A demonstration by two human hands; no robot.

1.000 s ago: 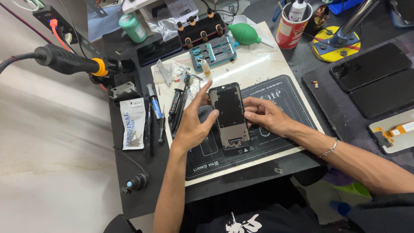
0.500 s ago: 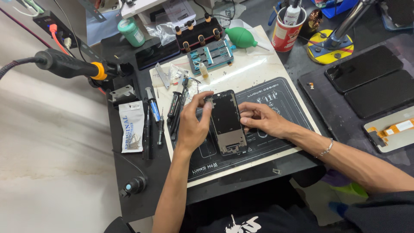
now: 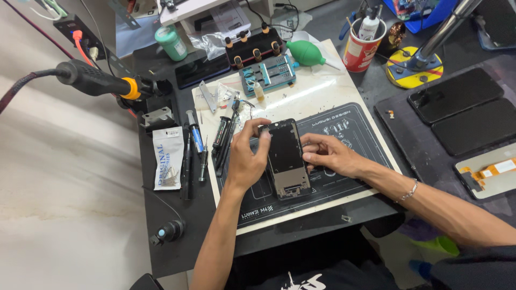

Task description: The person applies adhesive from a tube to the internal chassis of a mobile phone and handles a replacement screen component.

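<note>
Head camera view, looking down on a repair bench: a phone frame (image 3: 287, 160), dark and opened up, lies lengthwise on the black part of a work mat (image 3: 355, 177), near the mat's middle. The left hand (image 3: 248, 156) wraps the frame's left edge, thumb and fingers curled onto its upper corner, so it grips the frame. The right hand (image 3: 329, 154) rests against the frame's right edge with fingertips pressed on it, pinching from that side; whether anything small sits between those fingers cannot be told. Just left of the mat's black part, a row of screwdrivers and tweezers (image 3: 220, 139) lies on the pale border, and farther left a white packet (image 3: 167, 165) sits on the dark table. Beyond the mat's far edge stand a blue fixture (image 3: 269, 74), a green air blower (image 3: 306, 52) and a red cup (image 3: 361, 49) full of tools. A hot-air handle (image 3: 97, 81) with an orange ring juts out well left of the mat. To the mat's right, two dark screens (image 3: 462, 110) lie flat, well apart from the hands.
</note>
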